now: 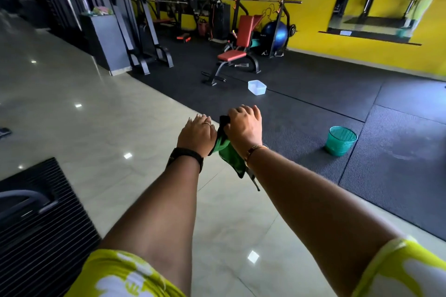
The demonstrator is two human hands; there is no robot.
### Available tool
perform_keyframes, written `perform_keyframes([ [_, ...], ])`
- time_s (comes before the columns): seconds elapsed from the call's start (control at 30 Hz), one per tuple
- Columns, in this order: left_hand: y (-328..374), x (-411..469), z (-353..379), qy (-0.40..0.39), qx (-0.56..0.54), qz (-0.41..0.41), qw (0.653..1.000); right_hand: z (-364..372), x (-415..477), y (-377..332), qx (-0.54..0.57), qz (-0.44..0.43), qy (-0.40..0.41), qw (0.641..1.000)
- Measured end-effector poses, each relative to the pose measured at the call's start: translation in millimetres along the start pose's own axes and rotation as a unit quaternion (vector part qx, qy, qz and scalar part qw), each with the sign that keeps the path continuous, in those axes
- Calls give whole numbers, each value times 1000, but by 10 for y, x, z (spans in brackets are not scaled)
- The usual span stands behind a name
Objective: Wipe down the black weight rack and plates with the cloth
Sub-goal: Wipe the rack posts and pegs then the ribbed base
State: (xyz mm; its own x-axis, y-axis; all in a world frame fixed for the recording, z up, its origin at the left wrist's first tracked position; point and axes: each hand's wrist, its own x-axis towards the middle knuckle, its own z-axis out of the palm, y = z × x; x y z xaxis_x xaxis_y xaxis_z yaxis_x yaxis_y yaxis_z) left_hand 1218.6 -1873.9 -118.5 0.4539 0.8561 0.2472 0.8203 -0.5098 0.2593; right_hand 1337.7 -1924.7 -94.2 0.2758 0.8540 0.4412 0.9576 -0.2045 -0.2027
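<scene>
The right grip (245, 125) is curling its fingers round the bunched top of the green cloth (228, 152). The cloth is hanging in the air between the two wrists, above the pale tiled floor (96, 108) in the near middle of the scene. The left grip (196, 132) is lying just beside it, against the cloth's left edge, with its fingers fairly straight. Its thumb is hidden, so I cannot tell whether it is pinching the fabric.

The cloth is looking light, soft and limp, gathering at the top and trailing a loose corner downward. It will probably be folding to whatever surface it is pressed on. A wad gathered in the palm, with the loose corner tucked in, is likely the better hold for wiping.

No rack or plates are showing for certain. Dark frames (144, 38) are standing at the far left, too dim to name. A green basket (340, 141) and a clear tub (257, 87) are sitting on the black mat (313, 94) to the right.
</scene>
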Motion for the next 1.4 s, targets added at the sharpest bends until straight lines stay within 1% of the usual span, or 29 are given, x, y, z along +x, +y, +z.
perform_keyframes([
  [0.1,-140,334,68,-3,13,27,1000,192,276,-3,-21,12,-15,1000],
  [0.27,-511,1090,141,18,6,57,998,553,888,-120,-40,53,3,998],
  [0.4,-785,1700,167,8,17,84,996,802,1371,-243,-58,80,-6,995],
  [0.53,-1010,2309,233,-2,11,113,994,1040,1907,-325,-56,101,25,993],
  [0.63,-1118,2705,372,-15,-18,116,993,1192,2250,-288,-64,107,27,992],
  [0.73,-1187,3104,567,-28,-36,111,993,1349,2612,-184,-69,111,34,991],
  [0.9,-1207,3879,865,-38,-11,127,991,1721,3334,107,-81,109,30,990],
  [1.0,-1176,4492,996,-40,-7,130,991,1981,3895,357,-89,111,27,989],
  [1.13,-1092,5243,1090,-29,-13,135,990,2244,4544,650,-92,103,14,990],
  [1.3,-1103,6151,1251,-7,-7,126,992,2565,5398,971,-89,89,25,992],
  [1.4,-1219,6563,1384,-20,1,119,993,2776,5780,1062,-92,91,14,992],
])
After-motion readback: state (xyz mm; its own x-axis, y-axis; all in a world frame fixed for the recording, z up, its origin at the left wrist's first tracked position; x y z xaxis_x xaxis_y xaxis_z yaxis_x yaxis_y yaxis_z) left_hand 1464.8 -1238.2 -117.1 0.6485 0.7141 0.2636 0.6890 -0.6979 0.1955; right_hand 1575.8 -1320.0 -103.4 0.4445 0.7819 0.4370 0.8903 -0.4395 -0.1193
